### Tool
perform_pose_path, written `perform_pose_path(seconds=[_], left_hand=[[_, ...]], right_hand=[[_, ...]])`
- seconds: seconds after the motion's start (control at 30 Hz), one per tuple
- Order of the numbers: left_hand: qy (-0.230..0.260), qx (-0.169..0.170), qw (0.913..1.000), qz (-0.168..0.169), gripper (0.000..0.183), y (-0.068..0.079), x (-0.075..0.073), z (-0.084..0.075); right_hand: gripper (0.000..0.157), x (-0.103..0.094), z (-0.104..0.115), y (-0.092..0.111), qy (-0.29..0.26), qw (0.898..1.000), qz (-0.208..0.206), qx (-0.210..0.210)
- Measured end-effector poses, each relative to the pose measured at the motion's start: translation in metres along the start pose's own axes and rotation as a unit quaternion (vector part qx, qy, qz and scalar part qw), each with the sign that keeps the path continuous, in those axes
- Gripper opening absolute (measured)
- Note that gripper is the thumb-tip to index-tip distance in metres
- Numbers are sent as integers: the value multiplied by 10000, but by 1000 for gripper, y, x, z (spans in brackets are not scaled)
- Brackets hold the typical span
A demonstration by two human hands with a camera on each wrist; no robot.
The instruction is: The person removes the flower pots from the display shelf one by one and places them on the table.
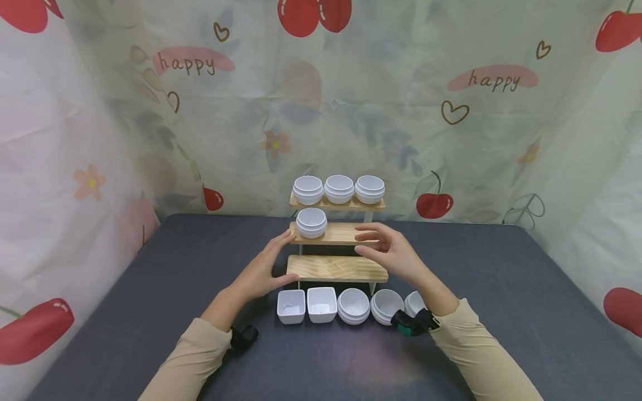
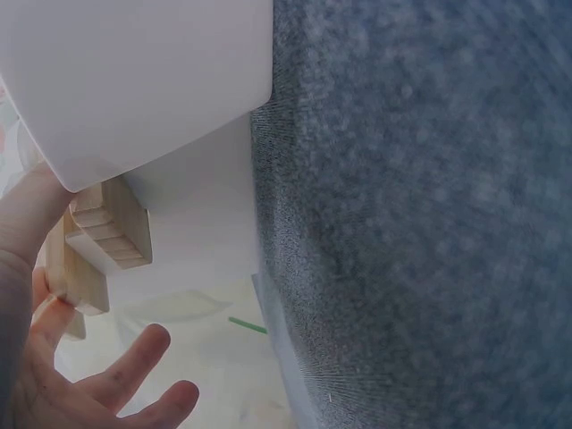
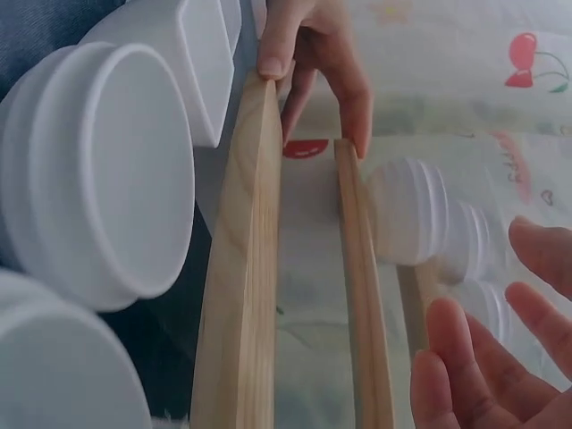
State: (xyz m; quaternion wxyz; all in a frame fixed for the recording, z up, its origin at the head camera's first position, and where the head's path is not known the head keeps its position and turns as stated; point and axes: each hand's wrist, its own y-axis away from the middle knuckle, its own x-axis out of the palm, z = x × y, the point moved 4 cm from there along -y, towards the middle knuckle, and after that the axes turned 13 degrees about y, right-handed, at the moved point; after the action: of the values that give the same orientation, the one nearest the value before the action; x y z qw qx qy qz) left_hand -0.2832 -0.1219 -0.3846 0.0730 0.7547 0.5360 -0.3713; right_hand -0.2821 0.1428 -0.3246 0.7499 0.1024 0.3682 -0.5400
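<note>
A three-step wooden display stand [image 1: 337,268] stands on the dark table. My left hand [image 1: 264,268] is at its left side, thumb touching the lowest shelf's end and a fingertip at the middle shelf's end; the right wrist view shows this hand [image 3: 315,36] from across. By the middle shelf's right end, my right hand [image 1: 393,252] hovers with loosely bent fingers and nothing between them. A round white bowl [image 1: 311,223] sits on the left of the middle shelf [image 1: 346,234]. Three more round bowls [image 1: 339,189] line the top shelf. The lowest shelf bears nothing.
In front of the stand is a row of white dishes: two square bowls [image 1: 322,305] at the left, then round bowls [image 1: 353,306], the rightmost partly behind my right wrist. A patterned cloth [image 1: 326,122] hangs behind the table [image 1: 220,245]. A thin cable [image 1: 525,210] lies at the back right.
</note>
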Motion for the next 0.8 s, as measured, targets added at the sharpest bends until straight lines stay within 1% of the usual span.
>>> perform_pose_path(seconds=[0.2,0.3,0.43,0.63,0.8], left_hand=[[-10,33,10000,-21,86,0,0,1],[2,38,10000,-23,86,0,0,1],[2,53,10000,-12,85,0,0,1],[10,83,10000,10,85,0,0,1],[24,89,10000,21,85,0,0,1]], right_hand=[[47,12,9,-12,168,9998,-91,-71],[46,19,11,-18,-8,9999,-127,-8],[47,28,11,-26,-271,9993,-117,241],[51,39,15,-35,-479,9982,-214,278],[51,47,16,-41,-583,9971,-276,412]])
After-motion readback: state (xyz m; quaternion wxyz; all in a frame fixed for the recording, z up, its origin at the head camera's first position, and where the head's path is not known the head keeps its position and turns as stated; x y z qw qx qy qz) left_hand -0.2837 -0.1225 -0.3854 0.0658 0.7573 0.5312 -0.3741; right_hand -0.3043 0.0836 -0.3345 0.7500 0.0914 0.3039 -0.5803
